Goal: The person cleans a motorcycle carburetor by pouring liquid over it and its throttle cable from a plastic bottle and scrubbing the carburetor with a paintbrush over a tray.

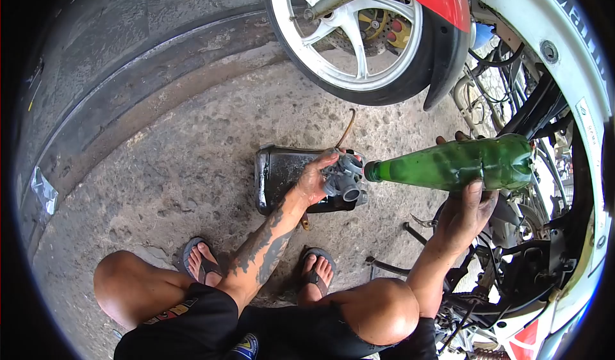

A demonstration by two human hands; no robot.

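Observation:
My left hand (313,179) is closed around a grey metal carburetor (346,182), holding it over a black plastic container (270,174) on the ground. In my right hand (469,218) lies a green plastic bottle (435,163), tipped on its side with its neck pointing left. The bottle's dark mouth end is close to the carburetor, with a small gap between them. Liquid coming out cannot be made out. A thin brown curved piece (348,128) sticks up beyond the carburetor; what it belongs to is unclear.
A motorcycle's white-spoked front wheel (359,33) stands ahead. Along the right runs its white body panel (576,59), with exposed cables and frame parts. A step edge (128,97) curves along the left, with a clear plastic scrap (43,191). My sandalled feet rest on rough concrete.

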